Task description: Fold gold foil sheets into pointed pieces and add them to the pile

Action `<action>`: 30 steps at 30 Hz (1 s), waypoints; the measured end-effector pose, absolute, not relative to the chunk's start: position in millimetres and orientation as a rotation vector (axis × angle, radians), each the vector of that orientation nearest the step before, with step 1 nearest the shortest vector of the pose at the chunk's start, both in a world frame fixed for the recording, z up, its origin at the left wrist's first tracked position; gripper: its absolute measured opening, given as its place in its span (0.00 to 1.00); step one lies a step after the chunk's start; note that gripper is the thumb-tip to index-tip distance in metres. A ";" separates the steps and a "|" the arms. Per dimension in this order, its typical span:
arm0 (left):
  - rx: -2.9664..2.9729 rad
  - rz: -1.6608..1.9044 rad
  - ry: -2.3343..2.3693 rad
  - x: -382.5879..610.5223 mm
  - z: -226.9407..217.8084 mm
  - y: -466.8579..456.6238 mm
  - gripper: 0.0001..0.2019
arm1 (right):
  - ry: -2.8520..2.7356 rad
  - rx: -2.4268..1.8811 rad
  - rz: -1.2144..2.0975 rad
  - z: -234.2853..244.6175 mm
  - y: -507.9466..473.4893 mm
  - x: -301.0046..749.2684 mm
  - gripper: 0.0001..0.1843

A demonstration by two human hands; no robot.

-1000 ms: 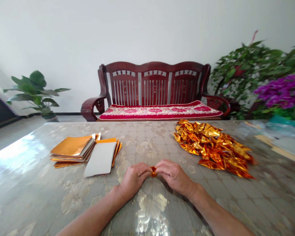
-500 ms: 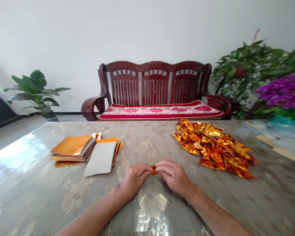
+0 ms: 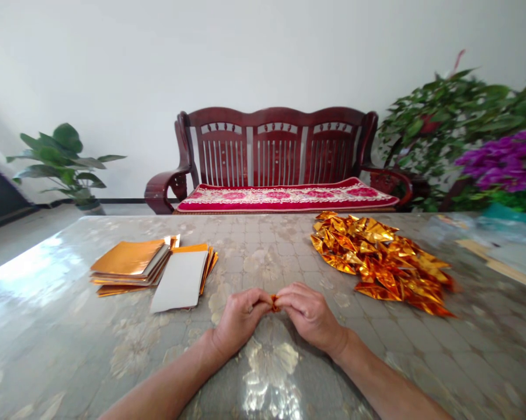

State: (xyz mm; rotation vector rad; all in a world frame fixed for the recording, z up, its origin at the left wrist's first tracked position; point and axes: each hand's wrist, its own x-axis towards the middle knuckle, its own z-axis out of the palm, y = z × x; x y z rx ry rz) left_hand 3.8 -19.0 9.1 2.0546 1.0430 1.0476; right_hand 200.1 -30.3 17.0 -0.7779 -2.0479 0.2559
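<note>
My left hand (image 3: 240, 318) and my right hand (image 3: 309, 314) meet at the middle of the table, fingers pinched together on a small folded piece of gold foil paper (image 3: 274, 302). Only a sliver of the foil shows between the fingertips. To the left lie two stacks of flat gold foil sheets (image 3: 129, 265), one with a white back facing up (image 3: 181, 281). On the right sits a heap of folded gold foil pieces (image 3: 379, 262).
The table (image 3: 114, 350) has a glossy patterned cover. Behind it stands a dark red wooden bench (image 3: 275, 160) with a red cushion. A potted plant (image 3: 63, 166) is at the back left, green plants and purple flowers (image 3: 499, 157) at the right, with plastic bags (image 3: 503, 242) on the table's right edge.
Both hands stay pinched on the foil piece; the fingers have closed in a little, so less of the foil shows.
</note>
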 end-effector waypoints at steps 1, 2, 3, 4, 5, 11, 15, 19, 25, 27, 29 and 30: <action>2.049 1.045 1.046 4.0 9.0 -19.2 0.08 | -2.052 -0.775 0.256 16.9 -30.2 200.0 0.09; 2.046 1.043 1.050 4.1 8.6 -19.3 0.08 | -2.056 -0.773 0.255 16.7 -30.0 200.0 0.09; 2.044 1.040 1.052 4.0 7.9 -19.3 0.07 | -2.058 -0.770 0.253 16.5 -29.9 199.9 0.09; 2.041 1.038 1.053 3.8 7.0 -19.2 0.07 | -2.060 -0.766 0.251 16.4 -29.8 199.9 0.09; 2.033 1.037 1.051 3.7 5.8 -18.9 0.07 | -2.060 -0.766 0.250 16.3 -29.7 199.8 0.09; 1.750 1.090 1.032 8.0 0.6 -16.0 0.04 | -2.016 -0.830 0.241 14.9 -29.1 200.3 0.09; 1.611 1.033 1.072 10.8 3.8 -15.0 0.05 | -1.935 -1.005 0.297 10.5 -29.0 200.3 0.07; 1.738 0.904 1.204 7.7 7.2 -12.7 0.07 | -1.902 -1.142 0.403 8.7 -30.3 199.4 0.10; 1.963 0.809 1.205 3.4 5.4 -12.5 0.14 | -1.971 -1.200 0.475 12.9 -30.9 199.4 0.10; 1.996 0.812 1.189 3.6 4.9 -13.5 0.15 | -1.974 -1.218 0.481 13.3 -30.6 199.4 0.09; 2.018 0.813 1.177 4.1 4.6 -14.2 0.15 | -1.975 -1.241 0.483 13.4 -30.4 199.2 0.09; 2.025 0.812 1.171 4.3 4.5 -14.6 0.15 | -1.974 -1.252 0.488 13.5 -30.5 198.9 0.09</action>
